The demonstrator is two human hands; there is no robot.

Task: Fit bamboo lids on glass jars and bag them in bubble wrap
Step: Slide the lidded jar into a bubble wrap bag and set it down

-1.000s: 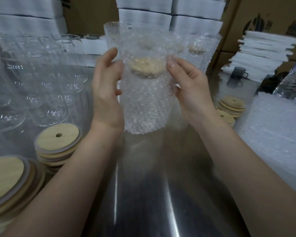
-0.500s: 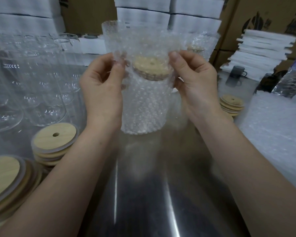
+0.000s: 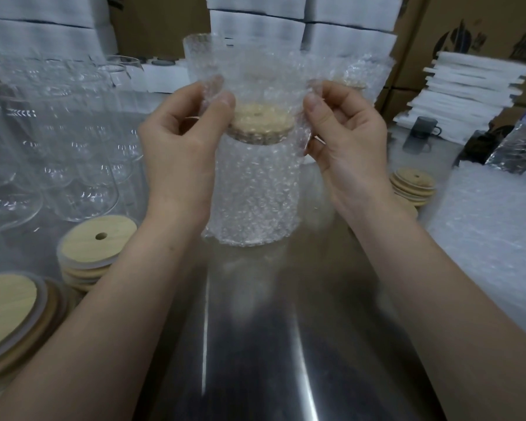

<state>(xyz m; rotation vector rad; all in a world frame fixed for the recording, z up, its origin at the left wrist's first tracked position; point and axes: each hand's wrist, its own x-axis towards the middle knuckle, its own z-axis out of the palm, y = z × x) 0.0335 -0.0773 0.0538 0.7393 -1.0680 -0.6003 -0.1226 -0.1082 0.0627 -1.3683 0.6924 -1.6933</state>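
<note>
A glass jar (image 3: 255, 205) with a bamboo lid (image 3: 261, 120) sits inside a bubble wrap bag (image 3: 252, 177), upright over the middle of the steel worktop (image 3: 255, 344). Whether its base touches the surface cannot be told. The bag's open top rises above the lid. The left hand (image 3: 179, 147) pinches the wrap between thumb and fingers on the lid's left side. The right hand (image 3: 346, 141) pinches it the same way on the right side.

Along the left edge stand empty glass jars (image 3: 73, 147). In front of them is a stack of bamboo lids (image 3: 96, 241), and another stack (image 3: 6, 305) lies at the near left corner. Toward the right edge sit a smaller pile of lids (image 3: 412, 180), a heap of bubble wrap (image 3: 483, 238) and a dark mug (image 3: 422, 132). More wrapped jars (image 3: 356, 71) stand just behind the held bag.
</note>
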